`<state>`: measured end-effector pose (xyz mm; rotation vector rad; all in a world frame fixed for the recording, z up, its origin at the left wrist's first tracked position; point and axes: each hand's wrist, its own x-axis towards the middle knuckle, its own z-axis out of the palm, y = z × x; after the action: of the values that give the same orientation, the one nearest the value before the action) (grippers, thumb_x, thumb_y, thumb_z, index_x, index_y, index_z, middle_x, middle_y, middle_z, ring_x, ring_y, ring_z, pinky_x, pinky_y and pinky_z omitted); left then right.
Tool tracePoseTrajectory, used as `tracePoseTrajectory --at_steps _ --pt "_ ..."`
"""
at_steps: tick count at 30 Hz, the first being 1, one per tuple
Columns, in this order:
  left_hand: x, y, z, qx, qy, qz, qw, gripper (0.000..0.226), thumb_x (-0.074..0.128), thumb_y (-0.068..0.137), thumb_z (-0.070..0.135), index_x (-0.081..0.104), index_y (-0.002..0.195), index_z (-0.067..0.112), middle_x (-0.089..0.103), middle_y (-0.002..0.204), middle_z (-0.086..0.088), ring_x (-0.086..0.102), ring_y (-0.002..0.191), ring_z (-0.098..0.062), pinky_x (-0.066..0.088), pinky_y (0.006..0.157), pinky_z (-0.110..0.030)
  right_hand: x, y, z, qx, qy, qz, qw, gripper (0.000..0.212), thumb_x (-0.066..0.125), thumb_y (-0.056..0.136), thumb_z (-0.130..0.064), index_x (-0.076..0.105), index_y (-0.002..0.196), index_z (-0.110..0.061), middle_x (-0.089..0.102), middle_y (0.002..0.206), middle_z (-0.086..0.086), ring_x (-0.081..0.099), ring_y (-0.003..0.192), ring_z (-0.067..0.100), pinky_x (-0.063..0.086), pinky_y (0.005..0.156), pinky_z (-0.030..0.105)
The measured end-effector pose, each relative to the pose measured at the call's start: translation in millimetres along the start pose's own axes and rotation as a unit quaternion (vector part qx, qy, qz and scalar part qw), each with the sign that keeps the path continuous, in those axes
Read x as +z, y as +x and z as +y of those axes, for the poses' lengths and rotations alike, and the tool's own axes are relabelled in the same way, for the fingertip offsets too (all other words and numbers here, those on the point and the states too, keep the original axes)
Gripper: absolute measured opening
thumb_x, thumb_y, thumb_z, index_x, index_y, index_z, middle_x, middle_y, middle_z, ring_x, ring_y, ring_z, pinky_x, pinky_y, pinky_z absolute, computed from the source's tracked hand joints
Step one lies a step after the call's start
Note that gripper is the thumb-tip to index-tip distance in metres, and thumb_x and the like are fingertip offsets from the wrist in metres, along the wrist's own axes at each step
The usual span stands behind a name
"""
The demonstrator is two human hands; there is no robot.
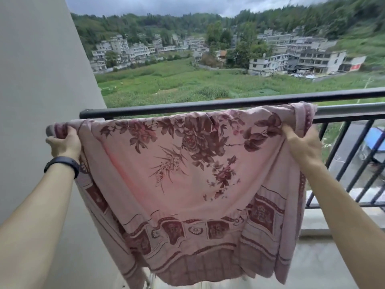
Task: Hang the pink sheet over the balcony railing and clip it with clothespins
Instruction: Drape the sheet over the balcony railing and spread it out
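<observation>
- We held the pink sheet (187, 163) against the black railing (208, 104), top edge on the rail.
- Left hand (63, 142) fingers gripped its left corner.
- Right hand (302, 147) fingers pinched the right edge.

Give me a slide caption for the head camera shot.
Both hands, left hand and right hand, hold pink sheet at balcony railing.

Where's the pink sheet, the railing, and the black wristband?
Sheet (187, 174): head view, on its flowered middle.
Railing (208, 105): head view, on the dark top bar.
Wristband (62, 163): head view, on the band around the left wrist.
</observation>
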<state>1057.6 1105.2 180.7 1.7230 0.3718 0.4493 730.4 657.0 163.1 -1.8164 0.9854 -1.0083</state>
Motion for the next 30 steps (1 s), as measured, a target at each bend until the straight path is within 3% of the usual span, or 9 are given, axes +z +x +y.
tracePoseTrajectory --at_steps 4,8,10,12,14,18,24,27,30 --pt "-11.0 -5.0 -8.0 0.061 0.039 0.034 0.997 0.040 0.051 0.095 0.038 0.057 0.125 0.012 0.060 0.132 -0.013 0.055 0.123 -0.031 0.040 0.101 -0.031 2.8 -13.9 8.1 -0.043 0.051 0.038 0.997 0.032 0.055 0.099 -0.032 0.056 0.126 -0.015 0.059 0.101 0.001 0.055 0.092 0.023 0.039 0.076 0.027" --pt "-14.9 -10.0 -16.7 0.034 0.031 0.000 0.999 0.039 0.056 0.088 0.027 0.058 0.125 0.016 0.063 0.128 -0.011 0.058 0.118 -0.032 0.044 0.100 -0.033 7.2 -26.5 40.8 -0.022 0.003 0.064 0.998 0.038 0.049 0.102 -0.037 0.045 0.123 -0.005 0.053 0.096 0.011 0.052 0.084 0.033 0.035 0.069 0.035" --pt "-12.4 -21.1 -23.0 0.011 0.027 -0.047 0.998 0.047 0.060 0.082 0.021 0.056 0.128 0.018 0.063 0.127 -0.007 0.059 0.116 -0.031 0.044 0.100 -0.033 15.1 -30.6 58.0 -0.013 -0.081 0.061 0.995 0.053 0.048 0.091 -0.041 0.037 0.128 -0.004 0.051 0.117 0.023 0.051 0.108 0.045 0.042 0.085 0.049" --pt "-10.5 -35.1 -31.0 0.001 0.024 -0.065 0.998 0.057 0.063 0.078 0.024 0.052 0.133 0.020 0.063 0.127 -0.005 0.060 0.115 -0.031 0.045 0.102 -0.036 29.0 -44.2 64.5 -0.023 -0.132 0.047 0.990 0.077 0.052 0.085 -0.038 0.019 0.146 -0.005 0.026 0.150 0.026 0.029 0.135 0.047 0.027 0.110 0.058" --pt "-9.2 -47.9 -39.3 -0.004 0.025 -0.059 0.998 0.062 0.063 0.080 0.024 0.044 0.139 0.020 0.061 0.131 -0.007 0.057 0.118 -0.033 0.043 0.104 -0.037 45.6 -68.1 58.6 -0.088 -0.153 0.016 0.984 0.098 0.064 0.086 -0.032 0.000 0.155 -0.006 0.004 0.161 0.022 0.010 0.146 0.041 0.011 0.118 0.057" --pt "-12.6 -71.7 -50.5 -0.015 0.052 -0.057 0.997 0.065 0.058 0.089 0.021 0.031 0.148 0.016 0.051 0.142 -0.010 0.051 0.125 -0.033 0.039 0.100 -0.032 90.4 -113.5 41.7 -0.301 -0.215 -0.060 0.927 0.095 0.076 0.073 -0.026 0.026 0.154 -0.013 0.011 0.164 0.017 0.008 0.152 0.035 0.012 0.120 0.059" --pt "-30.5 -77.7 -59.4 -0.021 0.026 -0.076 0.997 0.056 0.059 0.089 0.017 0.041 0.142 0.020 0.059 0.124 0.001 0.056 0.098 -0.020 0.046 0.070 -0.023 168.7 -154.0 -29.0 -0.407 -0.168 -0.228 0.869 0.059 0.065 0.083 -0.024 0.048 0.139 -0.017 0.043 0.152 0.005 0.035 0.139 0.030 0.043 0.107 0.054" --pt "-42.1 -58.2 -53.4 -0.014 0.023 -0.088 0.996 0.058 0.062 0.088 0.023 0.040 0.142 0.021 0.057 0.126 0.003 0.057 0.103 -0.020 0.046 0.086 -0.028 206.1 -156.6 -82.8 -0.467 -0.148 -0.223 0.843 0.055 0.064 0.081 -0.024 0.053 0.135 -0.017 0.046 0.150 0.005 0.038 0.129 0.036 0.047 0.100 0.051" --pt "-51.6 -26.1 -35.0 -0.005 0.016 -0.083 0.996 0.069 0.063 0.090 0.038 0.033 0.149 0.018 0.046 0.147 -0.004 0.049 0.128 -0.025 0.038 0.106 -0.037 239.3 -156.0 -142.0 -0.506 -0.148 -0.175 0.832 0.048 0.063 0.081 -0.032 0.057 0.127 -0.018 0.051 0.141 0.002 0.040 0.114 0.032 0.047 0.090 0.046"
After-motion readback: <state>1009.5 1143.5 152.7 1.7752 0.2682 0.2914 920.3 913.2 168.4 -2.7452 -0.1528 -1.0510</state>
